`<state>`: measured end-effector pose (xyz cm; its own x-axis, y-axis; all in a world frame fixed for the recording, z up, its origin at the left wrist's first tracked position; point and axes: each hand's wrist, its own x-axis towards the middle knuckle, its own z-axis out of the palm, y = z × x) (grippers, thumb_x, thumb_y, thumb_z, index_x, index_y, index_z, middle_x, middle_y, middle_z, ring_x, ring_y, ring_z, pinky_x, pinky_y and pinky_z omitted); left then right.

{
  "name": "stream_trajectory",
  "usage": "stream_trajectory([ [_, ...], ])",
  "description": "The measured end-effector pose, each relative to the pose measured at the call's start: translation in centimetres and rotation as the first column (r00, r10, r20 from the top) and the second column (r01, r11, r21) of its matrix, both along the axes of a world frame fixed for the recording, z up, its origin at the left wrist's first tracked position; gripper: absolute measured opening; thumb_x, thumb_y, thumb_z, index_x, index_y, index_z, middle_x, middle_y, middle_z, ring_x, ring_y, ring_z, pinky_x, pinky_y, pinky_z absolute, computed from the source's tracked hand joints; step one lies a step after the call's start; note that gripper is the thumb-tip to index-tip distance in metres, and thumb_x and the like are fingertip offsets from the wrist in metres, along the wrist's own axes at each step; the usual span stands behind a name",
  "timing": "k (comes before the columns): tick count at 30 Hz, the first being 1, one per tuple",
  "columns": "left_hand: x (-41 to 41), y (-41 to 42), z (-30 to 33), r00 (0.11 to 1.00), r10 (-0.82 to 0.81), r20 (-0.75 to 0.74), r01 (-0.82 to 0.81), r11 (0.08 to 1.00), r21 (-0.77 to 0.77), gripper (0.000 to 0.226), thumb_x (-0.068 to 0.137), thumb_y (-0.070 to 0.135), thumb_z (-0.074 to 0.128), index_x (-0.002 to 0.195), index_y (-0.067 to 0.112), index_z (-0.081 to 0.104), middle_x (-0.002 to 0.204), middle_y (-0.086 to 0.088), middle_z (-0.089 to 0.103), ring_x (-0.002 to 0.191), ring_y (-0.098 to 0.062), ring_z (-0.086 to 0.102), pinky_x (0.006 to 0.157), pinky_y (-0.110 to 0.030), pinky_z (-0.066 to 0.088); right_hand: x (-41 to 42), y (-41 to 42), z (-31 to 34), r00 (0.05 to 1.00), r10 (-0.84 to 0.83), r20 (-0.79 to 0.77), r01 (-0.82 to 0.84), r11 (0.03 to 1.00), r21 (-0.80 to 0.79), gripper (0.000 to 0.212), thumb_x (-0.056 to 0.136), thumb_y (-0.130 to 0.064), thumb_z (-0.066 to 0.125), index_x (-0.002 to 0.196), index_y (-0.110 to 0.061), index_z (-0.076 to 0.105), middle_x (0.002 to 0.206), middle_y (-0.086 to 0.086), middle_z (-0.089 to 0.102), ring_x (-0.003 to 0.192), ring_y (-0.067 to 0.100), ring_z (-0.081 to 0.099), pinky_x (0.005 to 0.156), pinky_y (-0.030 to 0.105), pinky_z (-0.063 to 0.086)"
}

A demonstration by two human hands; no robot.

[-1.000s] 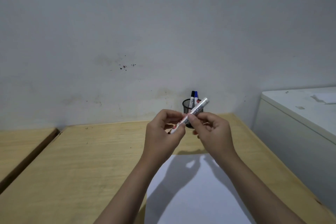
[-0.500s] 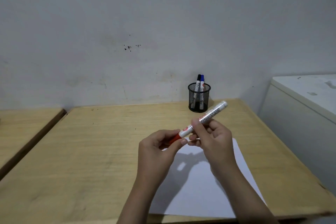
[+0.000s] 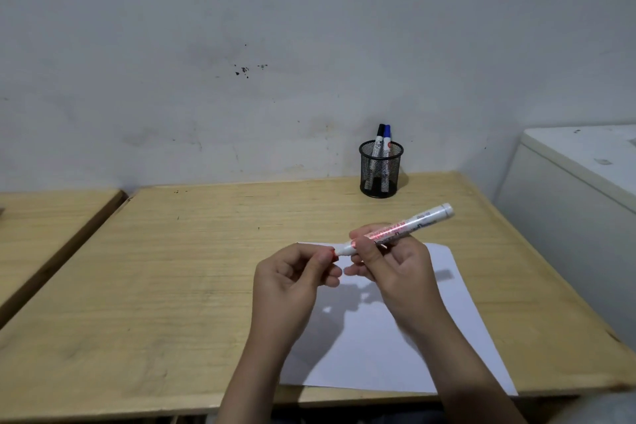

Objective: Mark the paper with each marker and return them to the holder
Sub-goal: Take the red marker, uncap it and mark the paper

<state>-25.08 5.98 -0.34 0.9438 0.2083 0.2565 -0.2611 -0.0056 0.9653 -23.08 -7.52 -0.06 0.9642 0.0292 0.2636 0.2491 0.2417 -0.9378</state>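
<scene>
Right hand (image 3: 395,268): fingers (image 3: 366,253) pinch the white-barrelled marker with red lettering (image 3: 395,230) near its front end; barrel slants up and to the right, rear end free in the air. Left hand (image 3: 292,275): fingers (image 3: 323,256) pressed together around something red at the marker's tip, probably the cap; cannot tell whether it is seated or off. Both hands held above the counter, over the far-left corner of the white sheet of paper (image 3: 395,337).

Paper lies flat on the light wooden counter (image 3: 172,268), its near edge touching or just over the counter's front edge. No marks seen on the exposed part. Bare wood to the left of the hands, and between the hands and the wall.

Black wire-mesh cylindrical holder (image 3: 381,169) stands upright at the counter's far edge, just beside the grey wall (image 3: 309,27), well apart from the hands. Inside: one black-capped marker (image 3: 379,139) and one blue-capped marker (image 3: 387,140), caps up, side by side.

Right: white cabinet (image 3: 568,200) close beside the counter's right edge. Left: second wooden surface (image 3: 44,227), narrow dark gap between.
</scene>
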Motion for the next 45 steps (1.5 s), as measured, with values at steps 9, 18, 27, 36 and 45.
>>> stream_trajectory([
  [9,4.3,5.3,0.1,0.987,0.135,-0.090,-0.120,0.980,0.159,0.007,0.076,0.013,0.074,0.079,0.018,0.070,0.070,0.001,0.067,0.070,-0.015,0.061,0.071,-0.030,0.052,1.4,-1.1,0.1,0.984,-0.167,-0.064,0.173,0.979,0.107,0.007,0.084,-0.011,0.063,0.081,-0.005,0.065,0.055,-0.005,0.065,0.056,0.008,0.058,0.056,0.022,0.055],
  [18,12.3,6.8,-1.3,0.960,0.151,-0.236,0.041,0.758,0.651,0.018,0.079,0.006,0.066,0.093,0.015,0.071,0.085,-0.003,0.065,0.071,-0.010,0.059,0.059,-0.015,0.040,1.3,-1.7,-1.1,0.973,-0.201,-0.118,0.209,0.976,0.061,0.008,0.083,-0.012,0.066,0.082,-0.004,0.067,0.055,-0.004,0.064,0.055,0.011,0.059,0.057,0.025,0.056],
  [27,14.4,8.5,-4.6,0.949,0.076,-0.308,0.135,0.781,0.609,0.038,0.079,0.012,0.066,0.115,0.018,0.057,0.086,-0.001,0.065,0.081,-0.014,0.062,0.067,-0.014,0.041,3.9,-0.3,-1.8,0.966,-0.195,-0.168,0.192,0.981,-0.029,0.009,0.081,-0.015,0.069,0.073,-0.011,0.069,0.064,0.006,0.071,0.055,0.012,0.061,0.060,0.032,0.057],
  [36,10.9,9.1,-4.6,0.956,-0.032,-0.292,0.198,0.807,0.557,0.025,0.067,0.027,0.080,0.088,0.025,0.066,0.088,0.007,0.065,0.071,-0.009,0.057,0.067,-0.020,0.049,8.5,2.2,-1.2,0.957,-0.045,-0.285,0.035,0.999,-0.038,0.012,0.079,-0.004,0.068,0.070,-0.008,0.063,0.071,0.015,0.072,0.060,0.019,0.067,0.058,0.026,0.058],
  [45,10.7,8.8,-5.2,0.975,-0.002,-0.224,0.170,0.660,0.732,0.026,0.067,0.042,0.075,0.091,0.040,0.067,0.095,0.008,0.056,0.090,-0.008,0.055,0.094,-0.045,0.044,11.0,5.5,-4.6,0.939,-0.185,-0.290,0.137,0.974,-0.180,0.023,0.075,-0.014,0.076,0.071,-0.003,0.057,0.064,0.014,0.071,0.057,0.020,0.071,0.056,0.031,0.059],
])
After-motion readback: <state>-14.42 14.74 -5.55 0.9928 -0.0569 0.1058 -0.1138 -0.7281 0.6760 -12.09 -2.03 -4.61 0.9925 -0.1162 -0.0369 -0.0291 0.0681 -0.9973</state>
